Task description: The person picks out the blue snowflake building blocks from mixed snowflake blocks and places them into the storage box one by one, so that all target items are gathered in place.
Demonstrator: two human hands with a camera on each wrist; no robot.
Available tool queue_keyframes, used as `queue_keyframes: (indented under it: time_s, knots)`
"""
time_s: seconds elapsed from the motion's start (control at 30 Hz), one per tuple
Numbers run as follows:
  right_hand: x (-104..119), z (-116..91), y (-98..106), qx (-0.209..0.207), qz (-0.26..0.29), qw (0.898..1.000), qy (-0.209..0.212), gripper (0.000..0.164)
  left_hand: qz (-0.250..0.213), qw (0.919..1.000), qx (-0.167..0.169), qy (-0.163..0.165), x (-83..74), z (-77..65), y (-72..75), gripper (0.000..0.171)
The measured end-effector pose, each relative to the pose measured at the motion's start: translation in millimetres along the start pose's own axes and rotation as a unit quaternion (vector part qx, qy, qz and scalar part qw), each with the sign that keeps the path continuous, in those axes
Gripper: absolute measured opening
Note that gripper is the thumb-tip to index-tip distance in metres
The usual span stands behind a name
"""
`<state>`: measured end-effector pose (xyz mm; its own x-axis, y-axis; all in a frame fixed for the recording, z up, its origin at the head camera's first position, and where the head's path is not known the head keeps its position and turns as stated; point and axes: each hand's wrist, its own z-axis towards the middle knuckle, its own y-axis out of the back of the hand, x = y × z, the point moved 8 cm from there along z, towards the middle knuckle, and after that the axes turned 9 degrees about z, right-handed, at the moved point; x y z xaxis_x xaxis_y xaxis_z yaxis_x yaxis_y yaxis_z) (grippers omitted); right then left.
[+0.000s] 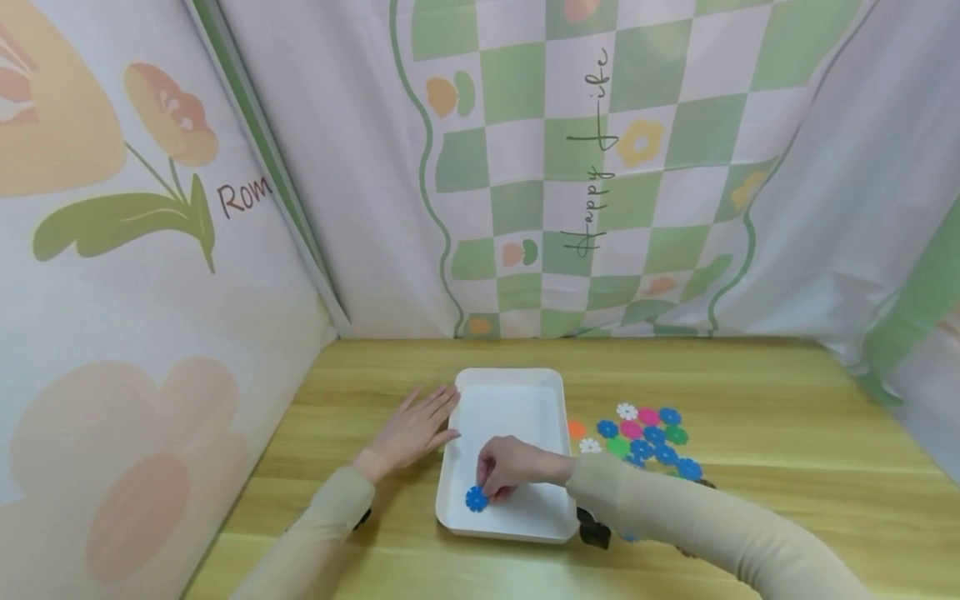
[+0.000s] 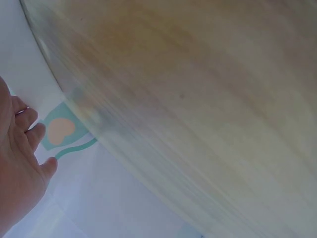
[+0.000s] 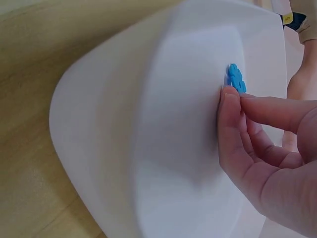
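Note:
Between thumb and index finger, my right hand point(image 1: 512, 467) pinches a blue snowflake-shaped plastic disc point(image 1: 476, 499) over the near left part of a white tray point(image 1: 525, 517). The right wrist view shows the same blue disc point(image 3: 236, 78) standing on edge at the fingertips, close to the tray's inner floor. My left hand point(image 1: 416, 429) lies with its fingers extended against the tray's left rim, thumb pointing toward the side wall. In the left wrist view only part of the left hand point(image 2: 22, 153) shows at the edge.
Right of the tray, several loose discs lie on the wooden table point(image 1: 787, 433), among them a pink disc point(image 1: 632, 429), a green disc point(image 1: 677, 434) and a white disc point(image 1: 590, 446). My right forearm covers part of them. A patterned curtain point(image 1: 517, 150) hangs behind the table.

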<state>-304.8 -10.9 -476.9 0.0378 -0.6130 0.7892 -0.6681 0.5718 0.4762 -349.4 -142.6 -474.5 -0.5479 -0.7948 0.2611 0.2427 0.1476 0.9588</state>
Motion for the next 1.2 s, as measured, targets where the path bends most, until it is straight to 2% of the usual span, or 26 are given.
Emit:
queue_keyframes:
  time_s: [0.3, 0.5, 0.63, 0.8, 0.97, 1.2]
  knots:
    - [1, -4, -2, 0.007, 0.001, 1.0, 0.004, 0.007, 0.0, 1.0, 0.0, 0.002, -1.3, 1.4, -0.4, 0.067]
    - [2, -7, 6, 0.004, -0.004, 1.0, 0.019, 0.004, 0.002, 1.0, 0.008, 0.004, -1.8, 2.7, -2.1, 0.068]
    - [2, -10, 18, -0.007, 0.003, 0.999, 0.031, 0.005, 0.003, 1.0, 0.002, 0.001, -2.4, 3.0, 0.5, 0.067]
    - [-4, -17, 33, -0.019, 0.016, 0.999, 0.022, 0.005, -0.01, 0.9999, 0.001, -0.004, -2.7, 2.9, 3.7, 0.066]
    - [-9, -30, 54, -0.035, 0.033, 0.998, 0.033, 0.006, -0.017, 0.9998, 0.01, -0.009, -3.5, 2.6, 6.2, 0.067]
    - [-21, -52, 87, -0.034, 0.083, 0.994, 0.058, 0.011, -0.029, 0.9991, 0.029, -0.012, -3.9, 2.1, 6.8, 0.07]
